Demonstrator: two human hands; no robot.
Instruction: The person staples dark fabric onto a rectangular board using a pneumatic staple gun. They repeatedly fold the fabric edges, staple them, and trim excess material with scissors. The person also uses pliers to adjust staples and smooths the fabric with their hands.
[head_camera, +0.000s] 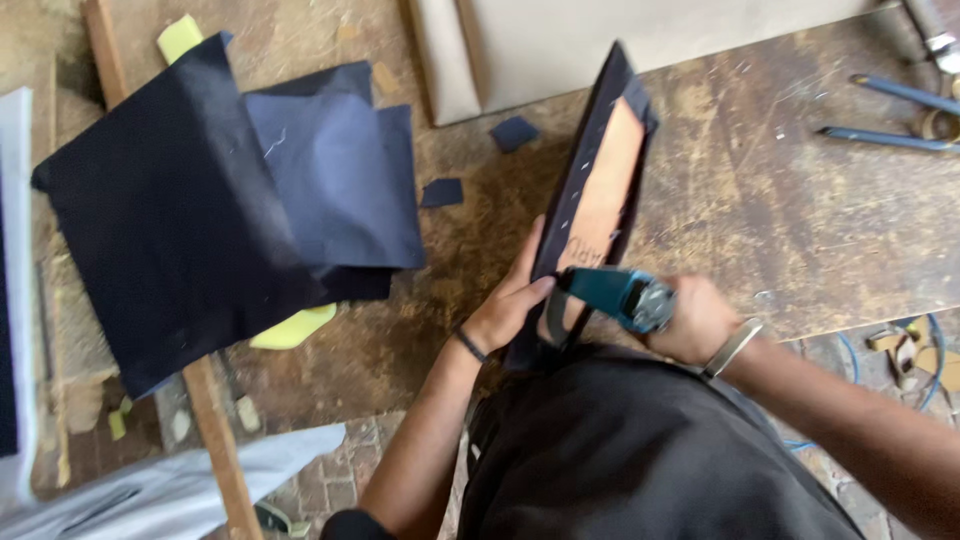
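Clearly the stapling was under way: the person stood at the near edge of the wooden workbench (800, 230) with a fabric-covered board (597, 190) tipped up on its edge, leaning away toward the far side, its bare brown backing facing right and dark navy cloth wrapped round its rim. A row of pale flecks, staples by my guess, ran along the cloth border on the left edge.

The left hand (508, 305) braced the board from the left, fingers (527, 290) lying together and flat against the dark cloth, thumb up along the edge. The right hand (692, 320) was closed round the grip of a teal staple gun (620, 295), whose nose pressed against the board's near lower corner. I could not see a trigger finger; the fist hid it.

To my eye the next staple wanted the cloth pulled taut under the left fingers and the gun's nose seated square on the fold before firing, well apart from those fingertips.

Further left lay loose navy fabric pieces (250, 200) over yellow foam (292, 328), with small offcuts between them and the board. Blue-handled pliers (890, 115) rested far right.
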